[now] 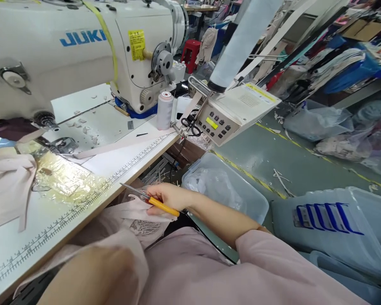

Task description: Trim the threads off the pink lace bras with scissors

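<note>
My right hand is closed around a pair of scissors with an orange handle, the pointed metal blade aimed left over the table's edge. Against its fingers lies a pale pink garment with a patch of lace, bunched across my lap. My left hand is low in the view, beside the near folds of that cloth. Motion smears it, and its fingers cannot be made out.
A white JUKI sewing machine stands on the table, whose front edge carries a printed ruler. A thread cone and a control box stand near the corner. More pale cloth lies left. Plastic bins sit right.
</note>
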Action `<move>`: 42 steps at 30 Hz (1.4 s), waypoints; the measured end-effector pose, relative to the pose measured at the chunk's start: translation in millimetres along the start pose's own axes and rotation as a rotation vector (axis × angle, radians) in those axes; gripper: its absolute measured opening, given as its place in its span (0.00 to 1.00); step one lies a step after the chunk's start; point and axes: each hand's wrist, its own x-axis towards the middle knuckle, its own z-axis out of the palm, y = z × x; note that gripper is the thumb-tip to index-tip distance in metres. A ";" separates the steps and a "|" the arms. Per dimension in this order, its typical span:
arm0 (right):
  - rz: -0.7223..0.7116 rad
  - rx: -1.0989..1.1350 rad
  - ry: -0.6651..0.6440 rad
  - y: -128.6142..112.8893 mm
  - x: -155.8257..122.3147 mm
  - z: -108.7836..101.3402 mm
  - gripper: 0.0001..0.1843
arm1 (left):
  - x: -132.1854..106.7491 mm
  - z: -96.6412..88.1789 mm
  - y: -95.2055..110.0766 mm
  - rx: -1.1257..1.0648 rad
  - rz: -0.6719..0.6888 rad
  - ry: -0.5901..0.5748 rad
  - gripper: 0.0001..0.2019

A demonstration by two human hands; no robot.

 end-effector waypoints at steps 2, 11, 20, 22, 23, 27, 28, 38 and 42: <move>-0.023 -0.102 -0.033 -8.5 -1.3 4.4 0.18 | 33.0 -10.9 6.9 0.059 -0.117 -0.073 0.13; -0.001 -0.285 -0.074 -21.7 -10.5 -2.1 0.09 | 67.3 6.7 -5.4 -0.230 -0.222 0.175 0.09; -0.072 -0.337 -0.083 -28.6 -13.0 -12.2 0.14 | 71.4 -0.1 -6.3 -0.643 -0.434 0.073 0.09; -0.061 -0.269 -0.047 -30.6 -14.0 -13.5 0.12 | 69.8 -2.1 -3.1 -0.600 -0.463 0.091 0.08; -0.051 -0.209 -0.029 -31.7 -13.9 -13.4 0.11 | 68.3 -2.7 -1.3 -0.577 -0.480 0.117 0.07; -0.051 -0.119 0.004 -36.9 -7.2 -7.8 0.16 | 60.4 -2.4 4.0 -0.544 -0.541 0.167 0.07; -0.073 -0.160 0.018 -38.4 -4.3 -5.6 0.16 | 58.3 -1.4 4.5 -0.551 -0.541 0.185 0.08; -0.274 -0.329 0.111 -66.4 -3.5 -6.4 0.16 | 27.8 8.1 -12.8 -0.101 -0.165 0.416 0.07; -0.269 -0.298 0.071 -65.4 -4.8 4.3 0.18 | -2.5 -5.2 -2.6 -0.343 -0.167 0.127 0.14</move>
